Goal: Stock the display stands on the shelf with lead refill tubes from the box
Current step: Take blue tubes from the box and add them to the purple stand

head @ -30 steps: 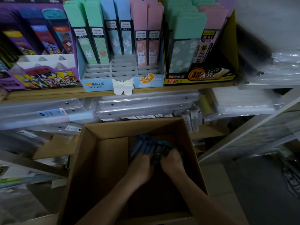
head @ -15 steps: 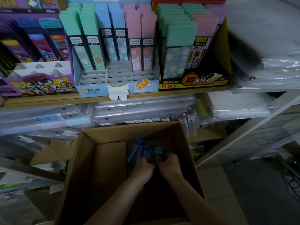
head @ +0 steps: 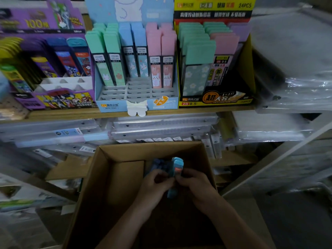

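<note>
A small bunch of blue lead refill tubes point(head: 177, 168) stands inside the cardboard box point(head: 100, 177), gripped from both sides: the left hand point(head: 156, 184) and right hand point(head: 195, 186) curl their fingers round it. Above, on the wooden shelf point(head: 71, 115), sit the purple stand point(head: 59, 99), blue stand point(head: 111, 103) and yellow stand point(head: 248, 72).

"100M" and "ULTRAMAN HEROES" are being shown on the purple display stand point(head: 59, 101). "MPR-2081" is being shown on the blue display stand point(head: 110, 106) along its front edge, and "2B/0.5" on its pastel tubes point(head: 111, 56). "24PCS" and "2B 0.5" are being displayed on the yellow display stand point(head: 190, 103).
</note>
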